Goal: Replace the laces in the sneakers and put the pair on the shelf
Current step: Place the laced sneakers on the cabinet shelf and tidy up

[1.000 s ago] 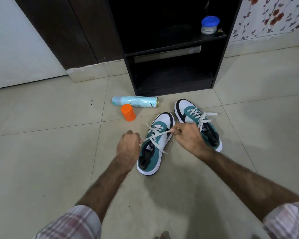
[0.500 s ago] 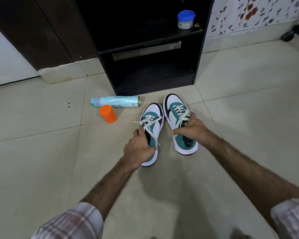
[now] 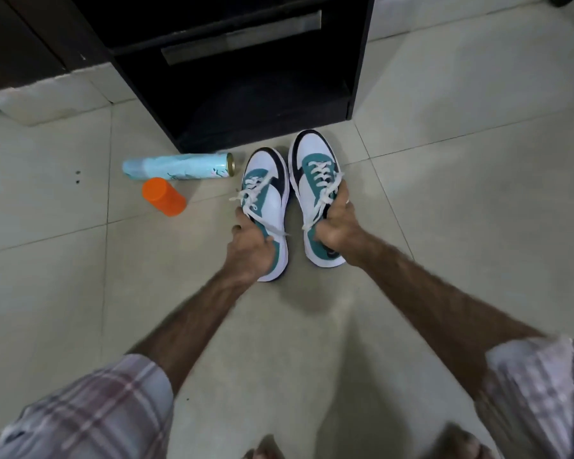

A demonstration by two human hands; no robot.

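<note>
A second ago both hands were drawing the lace ends of the left sneaker taut; since then they have let the lace go and each has taken hold of a shoe, and the head has come closer to the shelf unit. The left hand (image 3: 251, 246) now grips the left sneaker (image 3: 269, 207) at its collar, fingers (image 3: 242, 223) curled over the outer edge and thumb tucked inside the opening. The right hand (image 3: 337, 223) grips the right sneaker (image 3: 315, 180) the same way, fingers (image 3: 343, 197) wrapped over the tongue and the knot, clamped on the shoe. Both sneakers sit on the tiled floor (image 3: 461, 210), side by side and nearly touching, toes pointing ahead of the fingertips toward the black shelf unit (image 3: 358, 77), whose low compartment opens just beyond the toes. The white laces (image 3: 322, 180) look threaded and tied on both shoes, so the lacing seems done and the step in hand is lifting the pair onto the shelf.

To do it well, lift both shoes level and together, toes first, and clear the front lip of the low compartment before pushing in. Loose lace ends trail beside the left fingers; gathering them under the grip would keep them from snagging on the shelf edge. Off to the left of the left fingers lie a pale blue spray can (image 3: 179, 165) and an orange cap (image 3: 163, 197), well clear of the path.
</note>
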